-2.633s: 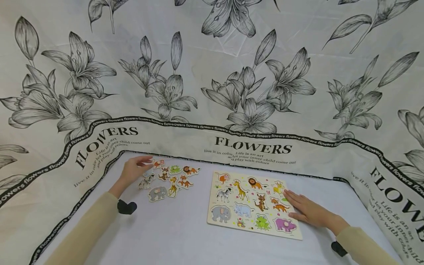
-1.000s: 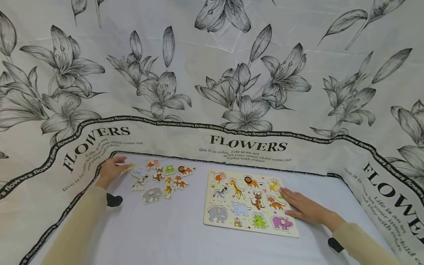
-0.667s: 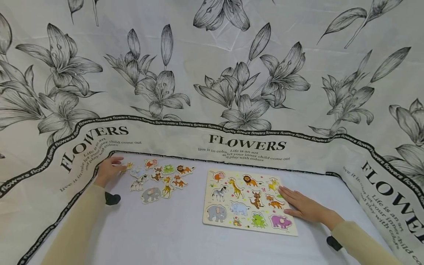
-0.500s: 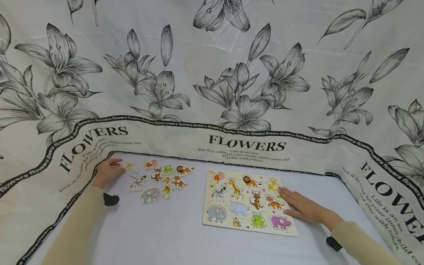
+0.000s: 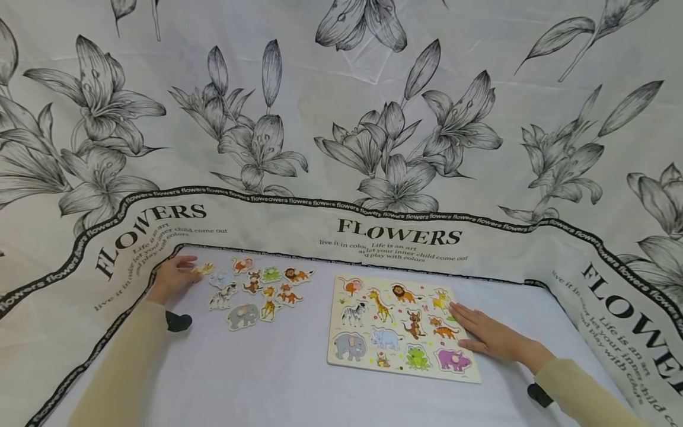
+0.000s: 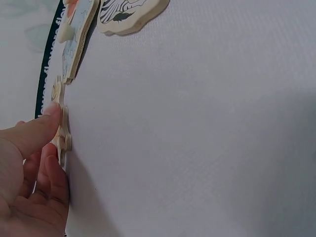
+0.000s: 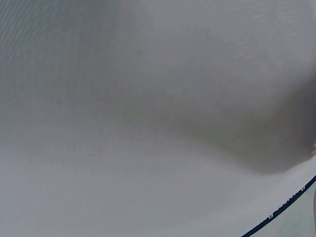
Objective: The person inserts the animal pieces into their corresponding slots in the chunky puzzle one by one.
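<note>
At the far left of the head view, my left hand (image 5: 173, 280) pinches a yellow animal puzzle piece (image 5: 205, 268). The left wrist view shows the thumb on the face of this puzzle piece (image 6: 60, 128), with the other fingers curled below it. A pale blue animal piece (image 5: 221, 277) and a zebra piece (image 5: 222, 296) lie close beside that hand. On the right, my right hand (image 5: 493, 333) rests flat with its fingers on the right edge of the wooden animal puzzle board (image 5: 397, 370). A purple hippo (image 5: 453, 360) shows at the board's lower right.
Loose pieces spread between the left hand and the board: a monkey (image 5: 242, 264), a lion (image 5: 298, 273), a frog (image 5: 271, 273), a giraffe (image 5: 269, 303), an elephant (image 5: 243, 316) and others. Flower-printed fabric (image 5: 395, 231) rises behind the white tabletop (image 5: 267, 379).
My left hand has moved left from beside the monkey piece, and the yellow piece now shows at its fingertips. The pale blue piece has come into sight. My right hand stays on the board.
</note>
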Tool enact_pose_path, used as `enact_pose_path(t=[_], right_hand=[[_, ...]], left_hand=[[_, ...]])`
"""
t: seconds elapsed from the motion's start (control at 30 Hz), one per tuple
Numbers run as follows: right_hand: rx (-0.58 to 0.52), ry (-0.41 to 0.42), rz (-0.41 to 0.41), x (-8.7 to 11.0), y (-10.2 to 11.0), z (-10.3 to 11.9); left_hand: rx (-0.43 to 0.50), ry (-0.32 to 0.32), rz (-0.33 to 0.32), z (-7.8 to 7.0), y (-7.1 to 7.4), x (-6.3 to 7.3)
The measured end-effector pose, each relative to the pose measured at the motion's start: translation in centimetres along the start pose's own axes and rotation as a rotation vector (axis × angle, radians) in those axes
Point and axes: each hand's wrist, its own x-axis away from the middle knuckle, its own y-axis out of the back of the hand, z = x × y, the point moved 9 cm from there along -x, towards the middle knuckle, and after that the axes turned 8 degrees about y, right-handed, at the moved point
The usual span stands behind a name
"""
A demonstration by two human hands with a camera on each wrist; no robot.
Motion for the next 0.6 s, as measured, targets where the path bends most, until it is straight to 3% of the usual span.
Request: enact_pose_path(t=[0.33,0.6], right_hand=[[0.014,0.025,-0.02,-0.01,0.16,0.27],[0.025,0.038,-0.029,-0.01,0.27,0.39]], left_hand=[[-0.069,-0.029,-0.036,-0.78,0.07,0.29],[-0.1,-0.007,-0.039,-0.54,-0.08,0.18]])
